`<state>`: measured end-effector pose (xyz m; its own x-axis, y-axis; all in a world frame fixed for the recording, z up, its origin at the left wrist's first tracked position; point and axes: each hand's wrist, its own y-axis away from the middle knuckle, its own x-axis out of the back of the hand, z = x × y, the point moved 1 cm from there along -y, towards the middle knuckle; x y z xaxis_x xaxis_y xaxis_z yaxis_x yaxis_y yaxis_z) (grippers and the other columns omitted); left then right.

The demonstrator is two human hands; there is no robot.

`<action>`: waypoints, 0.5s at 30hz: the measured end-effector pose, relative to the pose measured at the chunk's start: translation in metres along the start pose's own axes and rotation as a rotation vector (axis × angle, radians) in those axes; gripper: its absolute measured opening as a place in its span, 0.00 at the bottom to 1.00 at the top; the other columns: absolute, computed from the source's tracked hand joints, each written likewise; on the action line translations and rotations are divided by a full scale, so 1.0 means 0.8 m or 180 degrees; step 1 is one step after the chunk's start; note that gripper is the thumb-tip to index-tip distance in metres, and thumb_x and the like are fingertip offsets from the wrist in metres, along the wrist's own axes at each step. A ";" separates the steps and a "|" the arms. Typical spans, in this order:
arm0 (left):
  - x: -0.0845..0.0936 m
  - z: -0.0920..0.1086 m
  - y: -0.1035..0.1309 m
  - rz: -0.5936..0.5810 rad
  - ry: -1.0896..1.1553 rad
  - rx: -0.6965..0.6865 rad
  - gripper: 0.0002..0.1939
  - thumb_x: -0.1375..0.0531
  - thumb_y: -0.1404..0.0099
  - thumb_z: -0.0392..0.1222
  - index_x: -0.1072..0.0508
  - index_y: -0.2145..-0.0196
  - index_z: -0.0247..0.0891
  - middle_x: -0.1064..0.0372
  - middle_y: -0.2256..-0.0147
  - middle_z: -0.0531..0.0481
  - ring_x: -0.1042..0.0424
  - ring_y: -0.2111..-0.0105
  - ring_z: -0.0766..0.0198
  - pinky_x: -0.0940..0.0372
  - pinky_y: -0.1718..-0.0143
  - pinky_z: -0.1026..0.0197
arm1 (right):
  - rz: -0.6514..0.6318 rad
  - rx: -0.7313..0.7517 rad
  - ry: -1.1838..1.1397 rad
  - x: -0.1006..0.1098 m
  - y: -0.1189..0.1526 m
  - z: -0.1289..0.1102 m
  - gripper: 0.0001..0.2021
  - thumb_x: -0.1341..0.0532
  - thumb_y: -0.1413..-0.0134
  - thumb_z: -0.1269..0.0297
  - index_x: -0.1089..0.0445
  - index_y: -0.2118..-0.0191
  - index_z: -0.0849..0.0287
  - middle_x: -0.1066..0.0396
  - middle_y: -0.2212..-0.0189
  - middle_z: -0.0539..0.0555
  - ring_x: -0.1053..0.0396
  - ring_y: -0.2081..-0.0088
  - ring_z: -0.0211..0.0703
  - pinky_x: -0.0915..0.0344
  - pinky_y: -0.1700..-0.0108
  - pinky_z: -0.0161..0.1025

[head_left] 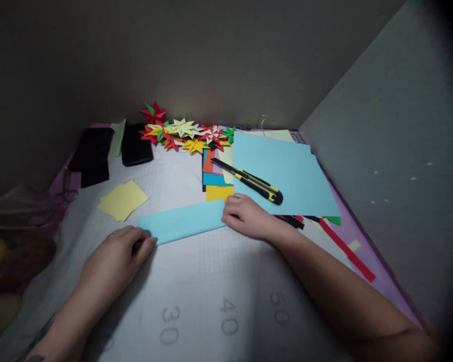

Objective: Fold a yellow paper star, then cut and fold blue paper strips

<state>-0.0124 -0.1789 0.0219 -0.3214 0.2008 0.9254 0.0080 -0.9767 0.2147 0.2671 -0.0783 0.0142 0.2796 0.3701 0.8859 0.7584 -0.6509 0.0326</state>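
Light-blue folded paper strip (186,221) is lying on the white gridded surface (181,271) between my hands, my left hand (117,254) pinching its near left corner with fingers closed on the edge and my right hand (249,216) gripping its right end with curled fingers. Beyond my right hand, a black-and-yellow utility knife (251,181) is resting on large light-blue paper sheets (298,176), while square yellow paper pieces (124,200) are lying past the strip's left end.

Between our fingers lies a plain light-blue strip (186,220); beyond our right fingers, the cutter (258,186) is black and yellow, the big sheets (287,173) pale blue.
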 end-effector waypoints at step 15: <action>0.000 0.000 0.000 -0.0045 -0.0091 0.0035 0.16 0.50 0.38 0.52 0.32 0.75 0.40 0.33 0.71 0.48 0.34 0.68 0.58 0.45 0.69 0.60 | 0.0022 -0.0405 0.0329 -0.010 0.004 -0.007 0.10 0.46 0.44 0.67 0.36 0.75 0.59 0.39 0.71 0.51 0.44 0.65 0.41 0.49 0.61 0.38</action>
<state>-0.0127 -0.1786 0.0219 -0.2943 0.2167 0.9308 0.0141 -0.9729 0.2309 0.2640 -0.0876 0.0096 0.2176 0.2995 0.9290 0.6741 -0.7344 0.0789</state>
